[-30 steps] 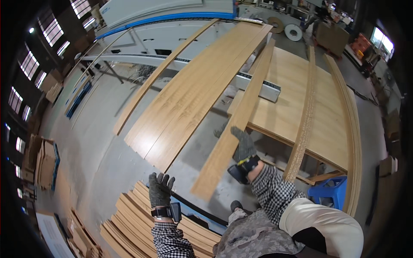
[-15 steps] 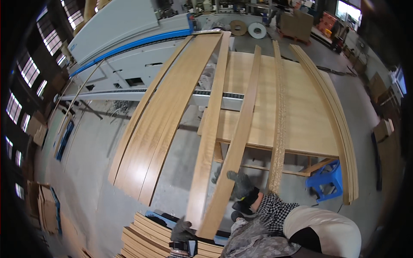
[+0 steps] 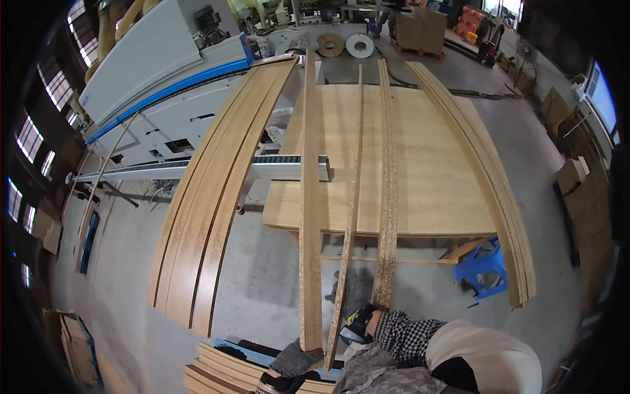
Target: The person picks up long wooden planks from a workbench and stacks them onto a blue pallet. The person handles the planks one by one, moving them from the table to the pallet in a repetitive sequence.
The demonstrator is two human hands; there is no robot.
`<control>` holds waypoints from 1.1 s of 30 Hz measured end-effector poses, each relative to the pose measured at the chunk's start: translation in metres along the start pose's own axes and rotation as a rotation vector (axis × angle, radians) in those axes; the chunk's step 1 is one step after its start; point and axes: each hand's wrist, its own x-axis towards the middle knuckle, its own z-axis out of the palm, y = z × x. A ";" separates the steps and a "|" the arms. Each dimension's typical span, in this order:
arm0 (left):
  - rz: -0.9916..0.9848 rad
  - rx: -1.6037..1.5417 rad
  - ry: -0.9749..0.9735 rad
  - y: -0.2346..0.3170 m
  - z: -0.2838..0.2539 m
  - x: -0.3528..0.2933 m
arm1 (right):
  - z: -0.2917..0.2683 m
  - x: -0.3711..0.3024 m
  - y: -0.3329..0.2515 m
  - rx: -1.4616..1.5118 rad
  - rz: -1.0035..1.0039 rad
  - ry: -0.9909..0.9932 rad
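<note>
My left hand [image 3: 294,360], in a grey glove, is closed at the near end of a long wood-faced board [image 3: 312,230]. That board is tilted, showing a raw chipboard edge along its left side. My right hand [image 3: 354,290], also gloved in grey, is wrapped around a second, thinner-looking board [image 3: 350,226] turned up on its edge; its fingers show on both sides. Both boards reach away over the worktable [image 3: 433,164]. Just right of them, narrow strips [image 3: 387,190] stand on edge with chipboard sides up.
Several wood-faced boards [image 3: 210,197] lie at left across the roller rail [image 3: 282,167] of a white-and-blue machine [image 3: 157,79]. More strips [image 3: 485,177] are stacked on the table's right side, near a blue stool [image 3: 482,269]. Below my left hand is a stack of boards [image 3: 223,371].
The two boards at my hands have turned from face-up to tilted or on edge. My right hand now sits behind its board. The whole view has shifted somewhat.
</note>
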 end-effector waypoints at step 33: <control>0.286 -0.338 0.044 0.000 0.022 -0.006 | 0.007 0.006 -0.015 -0.058 0.135 -0.051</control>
